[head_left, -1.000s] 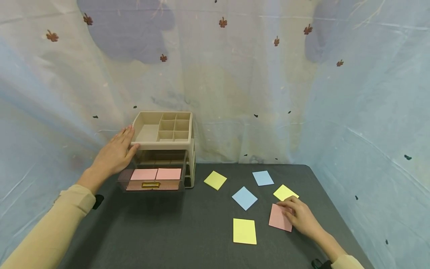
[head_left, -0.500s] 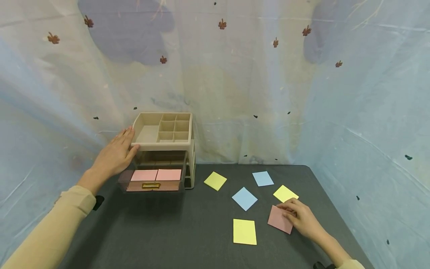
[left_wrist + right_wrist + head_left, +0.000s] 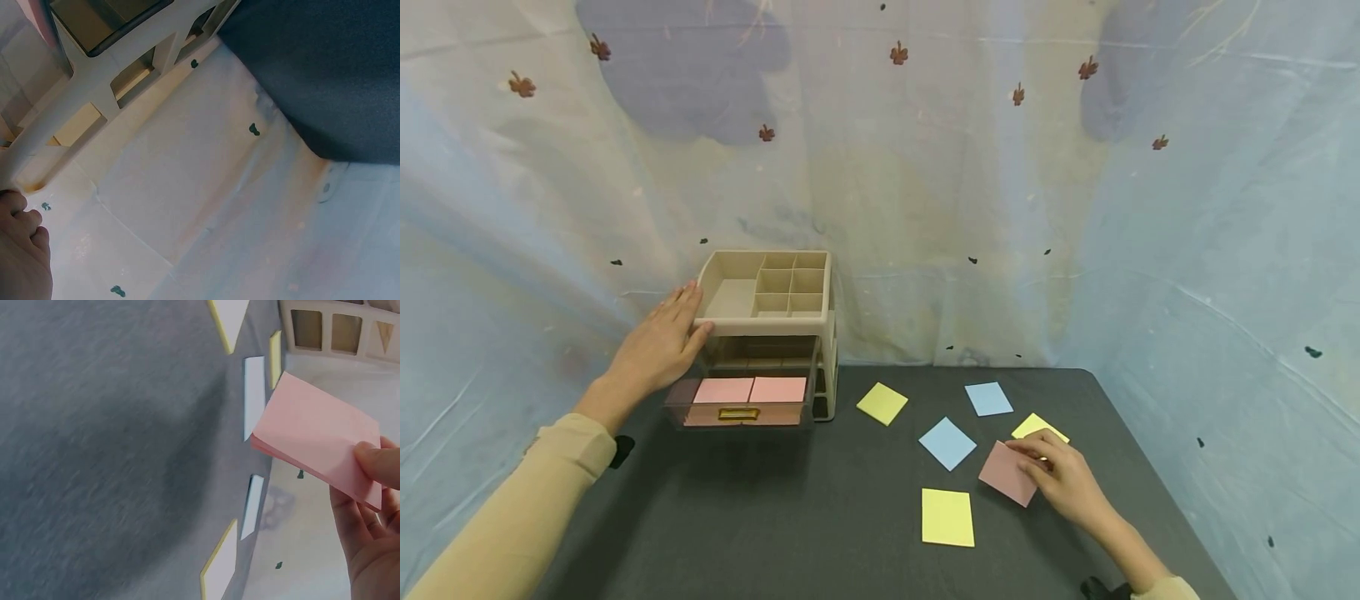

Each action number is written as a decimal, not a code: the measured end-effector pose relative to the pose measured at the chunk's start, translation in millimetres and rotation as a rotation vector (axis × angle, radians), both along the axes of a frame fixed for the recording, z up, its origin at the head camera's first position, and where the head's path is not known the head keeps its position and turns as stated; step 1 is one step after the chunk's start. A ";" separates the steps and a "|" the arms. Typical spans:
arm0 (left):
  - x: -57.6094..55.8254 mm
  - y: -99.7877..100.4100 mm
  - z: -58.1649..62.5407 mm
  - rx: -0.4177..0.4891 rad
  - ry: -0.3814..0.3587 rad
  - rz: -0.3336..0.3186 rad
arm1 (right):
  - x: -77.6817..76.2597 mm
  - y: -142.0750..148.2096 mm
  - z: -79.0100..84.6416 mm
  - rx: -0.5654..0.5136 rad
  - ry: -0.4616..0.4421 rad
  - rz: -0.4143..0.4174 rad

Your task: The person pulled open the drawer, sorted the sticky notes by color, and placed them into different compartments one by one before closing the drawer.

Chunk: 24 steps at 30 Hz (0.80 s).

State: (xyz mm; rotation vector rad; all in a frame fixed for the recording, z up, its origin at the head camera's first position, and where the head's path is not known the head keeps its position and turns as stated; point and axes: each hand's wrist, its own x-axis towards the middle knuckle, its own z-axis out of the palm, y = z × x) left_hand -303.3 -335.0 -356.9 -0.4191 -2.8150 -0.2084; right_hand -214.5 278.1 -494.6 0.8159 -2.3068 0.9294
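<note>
My right hand [image 3: 1070, 482] pinches a pad of pink sticky notes [image 3: 1004, 475] by its edge, above the dark table. The right wrist view shows the thumb on top of the tilted pad and fingers beneath. Straight fingers of my left hand [image 3: 657, 343] rest along the left side of a beige desk organizer [image 3: 767, 323], thumb on its front rim. Below that rim, a clear drawer [image 3: 790, 414] with a gold handle is pulled out. Two pink stacks of sticky notes [image 3: 722, 389] lie side by side in it.
Yellow sticky notes [image 3: 947, 517] and blue sticky notes [image 3: 947, 443] lie scattered on the dark table [image 3: 850, 508]. One yellow pad [image 3: 1037, 424] is partly behind my right hand. A patterned curtain [image 3: 917, 192] hangs behind and along the sides.
The pink pad has come up off the table in my right hand and moved slightly left and away from me. My left hand has stayed on the organizer.
</note>
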 end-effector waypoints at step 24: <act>-0.1 -0.3 -2.4 0.001 0.015 0.003 | -27.0 -55.8 24.8 -0.282 0.082 0.076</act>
